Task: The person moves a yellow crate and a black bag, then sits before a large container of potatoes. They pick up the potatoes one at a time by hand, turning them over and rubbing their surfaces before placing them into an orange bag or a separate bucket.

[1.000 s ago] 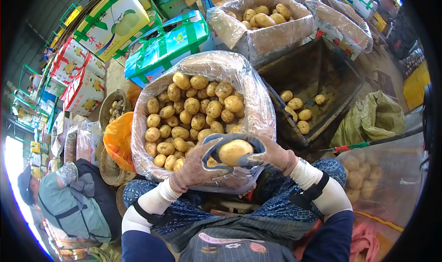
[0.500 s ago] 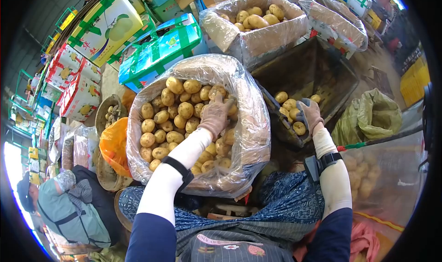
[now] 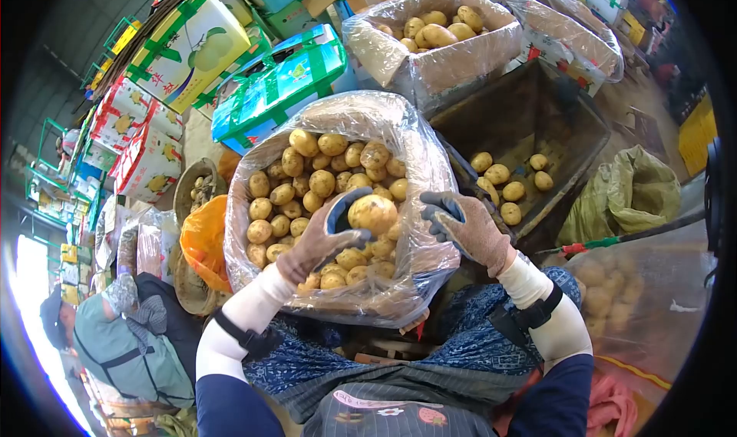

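My left hand (image 3: pixel 326 236), in a brown and blue-grey work glove, holds a large potato (image 3: pixel 373 214) above the plastic-lined box (image 3: pixel 428 241) of potatoes in front of me. The thumb lies below the potato, the fingers behind it. At the box's right rim is my gloved right hand (image 3: pixel 470 228), its fingers spread and pointing left, with nothing visible in them. Several loose potatoes (image 3: pixel 497 174) lie in the dark, worn bin (image 3: pixel 564 122) just beyond the right hand.
Behind stands another lined carton (image 3: pixel 453 72) with potatoes. A blue carton (image 3: pixel 284 84) sits back left, an orange bag (image 3: pixel 206 241) left of the box. A green sack (image 3: pixel 626 195) and a clear bag of potatoes (image 3: pixel 652 283) are at right. Another person (image 3: pixel 134 345) bends at lower left.
My left hand has lifted a potato out from among those in the box. My right hand has moved left from the bin to the box's rim, and the bin's potatoes lie more spread out.
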